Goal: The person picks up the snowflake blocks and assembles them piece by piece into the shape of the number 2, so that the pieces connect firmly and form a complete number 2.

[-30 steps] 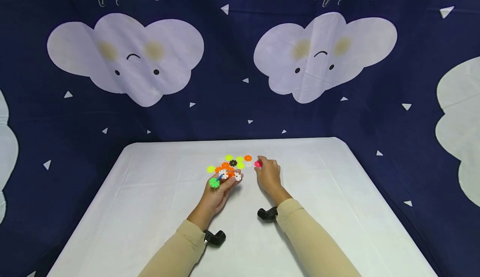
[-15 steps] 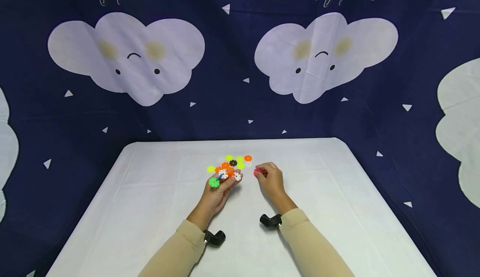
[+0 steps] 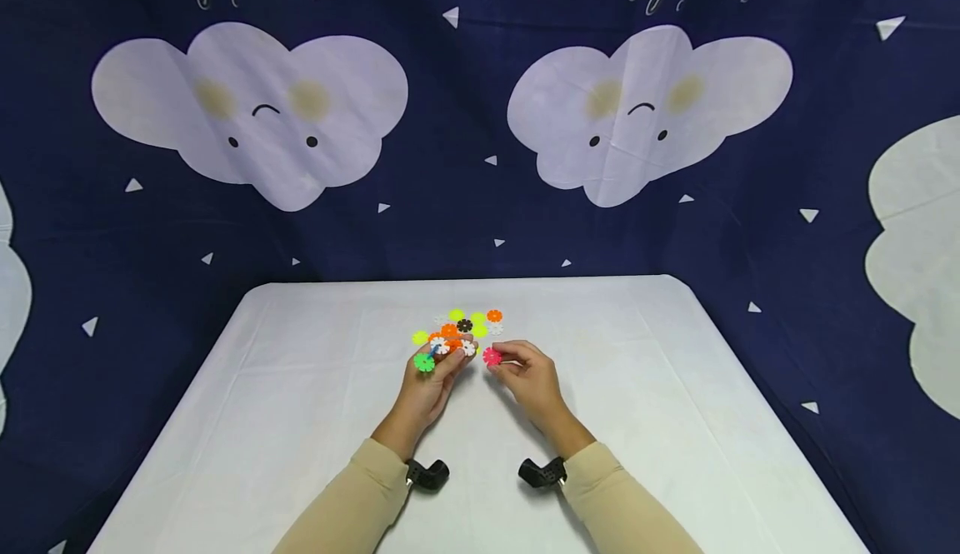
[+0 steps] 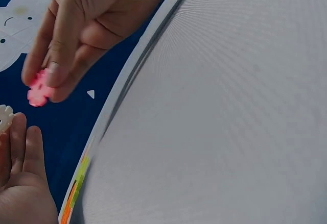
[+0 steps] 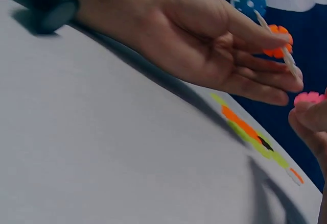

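Note:
My left hand (image 3: 426,391) holds a joined chain of flower-shaped notched plastic discs between thumb and fingers. In the head view the chain shows a green disc (image 3: 424,363), two white discs and an orange disc between them; a blue disc (image 5: 249,0) appears in the right wrist view. There the left thumb presses by the orange disc (image 5: 278,39). To the right, my right hand (image 3: 536,381) pinches a single pink notched disc (image 3: 492,356) between thumb and fingertips. A small gap separates the pink disc from the chain, close to its right-hand white disc (image 3: 468,347).
Beyond the left hand, loose discs lie in a cluster on the white table (image 3: 315,421): several yellow-green and orange ones, a black disc (image 3: 465,326) and pale ones. An orange disc (image 3: 494,316) lies at the cluster's right. A dark blue cloud-print cloth (image 3: 450,121) hangs behind.
My right hand has brought the pink disc from beside the cluster toward me and left, closer to the chain. The left hand has barely shifted and keeps its hold.

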